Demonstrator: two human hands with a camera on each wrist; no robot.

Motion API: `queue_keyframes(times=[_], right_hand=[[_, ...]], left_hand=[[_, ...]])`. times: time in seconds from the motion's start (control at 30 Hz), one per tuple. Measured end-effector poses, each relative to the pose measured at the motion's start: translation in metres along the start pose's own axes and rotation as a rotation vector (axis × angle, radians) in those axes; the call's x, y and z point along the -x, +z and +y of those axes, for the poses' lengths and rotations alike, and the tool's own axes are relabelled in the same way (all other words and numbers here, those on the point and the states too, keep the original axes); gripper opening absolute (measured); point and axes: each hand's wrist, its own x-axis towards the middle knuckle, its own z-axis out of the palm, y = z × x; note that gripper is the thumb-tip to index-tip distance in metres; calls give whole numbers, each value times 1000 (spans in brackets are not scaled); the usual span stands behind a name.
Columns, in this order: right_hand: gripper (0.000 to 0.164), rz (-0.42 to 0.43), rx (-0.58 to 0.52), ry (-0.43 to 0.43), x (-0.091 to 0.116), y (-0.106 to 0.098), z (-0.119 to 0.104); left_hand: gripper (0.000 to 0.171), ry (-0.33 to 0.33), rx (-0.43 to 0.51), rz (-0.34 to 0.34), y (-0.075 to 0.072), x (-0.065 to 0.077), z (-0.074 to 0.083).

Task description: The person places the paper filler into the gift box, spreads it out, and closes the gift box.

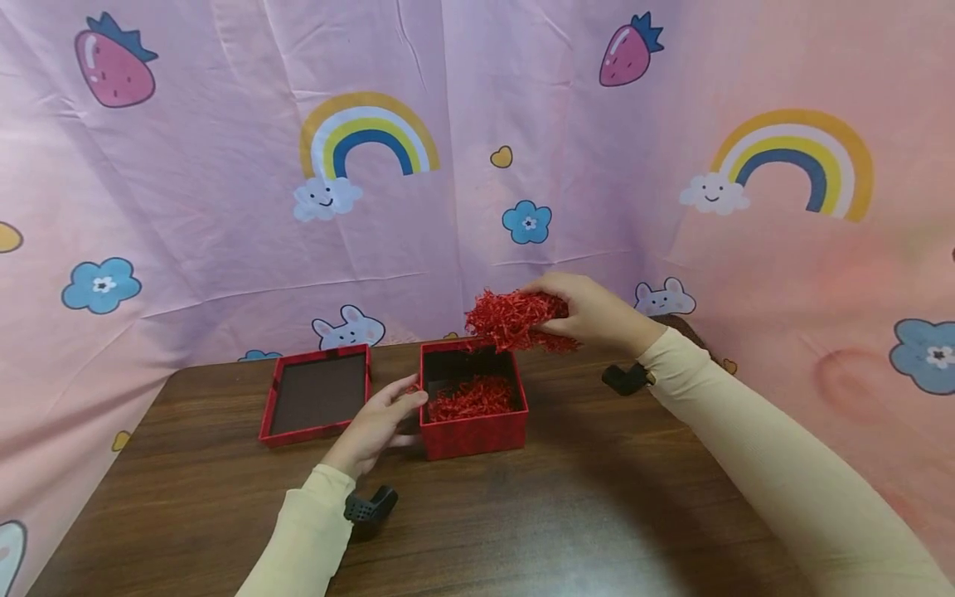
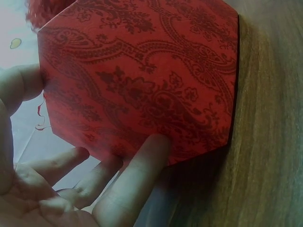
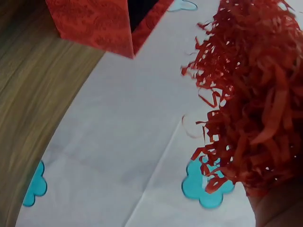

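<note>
My right hand [image 1: 597, 315] grips a fluffy clump of red shredded paper [image 1: 511, 319], held in the air above the back right corner of a red box. This clump of shredded paper [image 3: 255, 94] fills the right side of the right wrist view, hiding most of the fingers. The lidless box [image 1: 477, 435] has a dark inside, with more red shredded paper [image 1: 473, 398] lying in it. At the box's left side is my left hand [image 1: 376, 423], its fingertips against the wall and near the rim. In the left wrist view, fairly straight fingers [image 2: 137, 182] touch the patterned wall [image 2: 142, 85].
Left of the box, the red lid [image 1: 321, 394] lies with its dark inside up on the wooden table [image 1: 477, 522]. A printed cloth [image 1: 462, 274] hangs behind the table and along its right. A brown object [image 1: 682, 327] shows partly behind the right wrist.
</note>
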Motion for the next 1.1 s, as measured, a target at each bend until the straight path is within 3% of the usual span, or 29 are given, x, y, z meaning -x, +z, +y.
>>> queue_keyframes(times=[0.17, 0.53, 0.83, 1.1], right_hand=[[46, -70, 73, -48, -14, 19, -6], [43, -149, 72, -111, -35, 70, -14], [43, -223, 10, -77, -47, 102, -11], [45, -253, 15, -58, -51, 114, -9]], left_hand=[[79, 2, -14, 6, 0, 1, -1], [72, 7, 2, 2, 1, -1, -1], [79, 2, 0, -3, 0, -1, 1], [75, 6, 7, -7, 1, 0, 3]])
